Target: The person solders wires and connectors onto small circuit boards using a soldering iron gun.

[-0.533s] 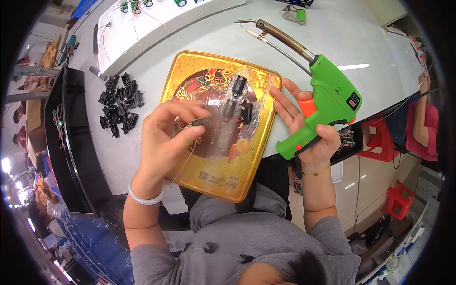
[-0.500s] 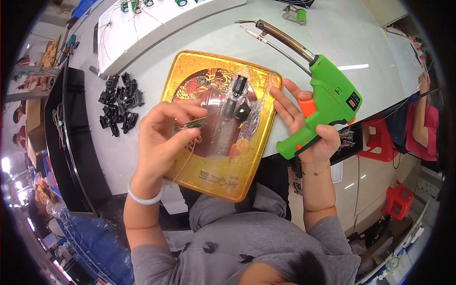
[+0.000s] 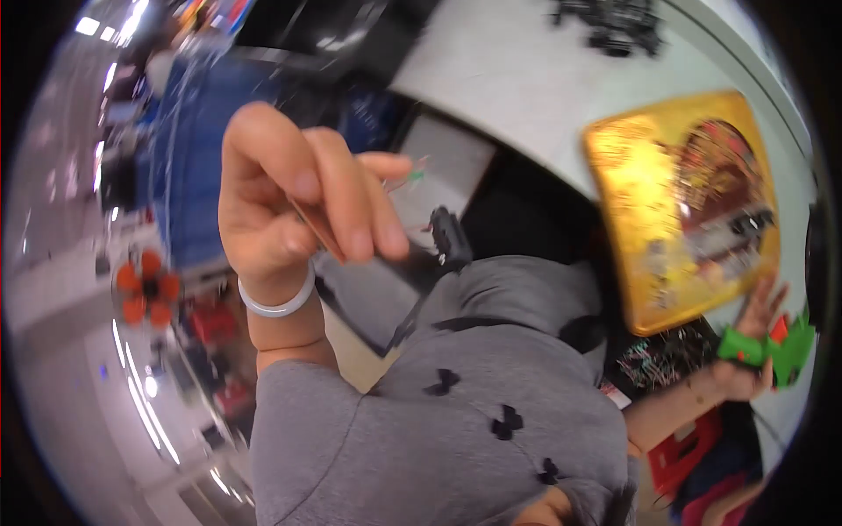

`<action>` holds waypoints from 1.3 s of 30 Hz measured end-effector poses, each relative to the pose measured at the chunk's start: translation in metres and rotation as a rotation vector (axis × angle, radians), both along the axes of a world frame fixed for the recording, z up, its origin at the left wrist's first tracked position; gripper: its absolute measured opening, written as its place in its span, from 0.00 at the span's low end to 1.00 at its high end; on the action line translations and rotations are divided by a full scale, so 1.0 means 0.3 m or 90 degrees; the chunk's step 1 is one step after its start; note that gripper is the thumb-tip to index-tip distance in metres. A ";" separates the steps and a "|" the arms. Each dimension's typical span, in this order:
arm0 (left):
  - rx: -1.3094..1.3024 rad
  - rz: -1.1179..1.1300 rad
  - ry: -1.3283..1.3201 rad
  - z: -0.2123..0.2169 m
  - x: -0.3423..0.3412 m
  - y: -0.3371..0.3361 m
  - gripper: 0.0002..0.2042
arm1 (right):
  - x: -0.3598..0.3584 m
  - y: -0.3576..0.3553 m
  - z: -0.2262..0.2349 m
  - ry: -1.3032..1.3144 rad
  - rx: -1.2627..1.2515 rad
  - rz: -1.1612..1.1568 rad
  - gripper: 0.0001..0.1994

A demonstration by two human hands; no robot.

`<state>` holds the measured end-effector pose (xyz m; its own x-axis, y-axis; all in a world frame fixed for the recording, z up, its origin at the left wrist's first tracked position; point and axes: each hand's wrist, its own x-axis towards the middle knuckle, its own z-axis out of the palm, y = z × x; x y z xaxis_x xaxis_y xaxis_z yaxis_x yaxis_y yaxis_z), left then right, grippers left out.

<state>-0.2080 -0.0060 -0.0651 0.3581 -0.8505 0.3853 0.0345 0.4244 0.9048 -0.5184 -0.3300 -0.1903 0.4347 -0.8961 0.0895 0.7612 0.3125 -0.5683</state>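
Note:
Raised at the left, my left hand (image 3: 294, 197) has its fingers pinched on a small circuit board (image 3: 319, 230), of which only a thin brown edge shows. Just past the fingertips is a small green piece (image 3: 415, 177) with thin wires. A black part (image 3: 449, 237) with reddish wire ends is beside that hand, above my lap; whether it hangs or rests, I cannot tell. Far to the right, my right hand (image 3: 741, 379) grips a green soldering gun (image 3: 794, 355), some fingers stretched out near the gold tin (image 3: 627, 254). Black parts (image 3: 750, 223) lie on the tin's dark red oval.
A heap of black parts (image 3: 614, 26) lies on the white table (image 3: 517, 70) at the top. A dark tray of wires (image 3: 662, 361) sits below the tin. An orange fan (image 3: 149, 287) and blue covering (image 3: 193, 167) are at the left, a red stool (image 3: 682, 451) at lower right.
The view has swung left, so the tin and soldering gun now appear far right. My left hand has moved away from the tin with the circuit board; my right hand still holds the soldering gun.

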 end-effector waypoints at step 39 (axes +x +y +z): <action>0.592 0.361 -0.012 0.015 1.332 -0.180 0.03 | 0.004 0.050 -0.030 -0.025 0.012 0.078 0.31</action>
